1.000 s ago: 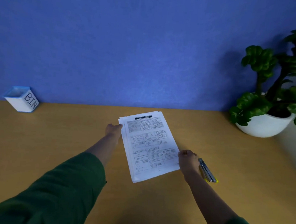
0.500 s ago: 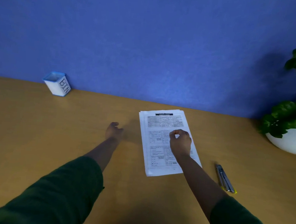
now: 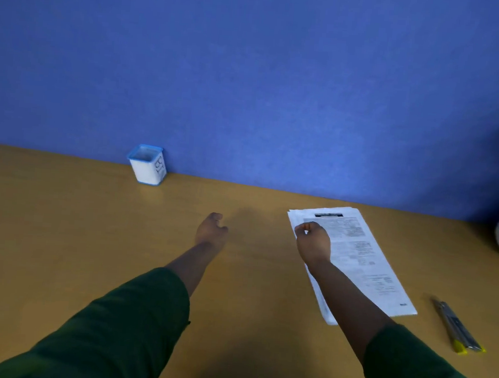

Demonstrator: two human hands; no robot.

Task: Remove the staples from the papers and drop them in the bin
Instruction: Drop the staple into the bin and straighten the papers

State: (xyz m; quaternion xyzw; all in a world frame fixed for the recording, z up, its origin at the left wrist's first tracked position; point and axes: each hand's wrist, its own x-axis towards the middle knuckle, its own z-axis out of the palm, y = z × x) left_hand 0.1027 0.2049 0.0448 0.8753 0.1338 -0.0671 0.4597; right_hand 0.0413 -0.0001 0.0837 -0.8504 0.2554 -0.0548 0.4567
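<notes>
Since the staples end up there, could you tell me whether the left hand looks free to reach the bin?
Probably yes: only bare table lies between the left hand and the bin.

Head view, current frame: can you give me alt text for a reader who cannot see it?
A person's right hand, fingertips pinched together, hovers over the top left of a stack of printed white papers on a tan wooden desk. The left hand hangs loosely curled and empty. A small white blue-rimmed bin stands against the blue wall, and a grey-and-yellow metal tool lies right of the papers.
</notes>
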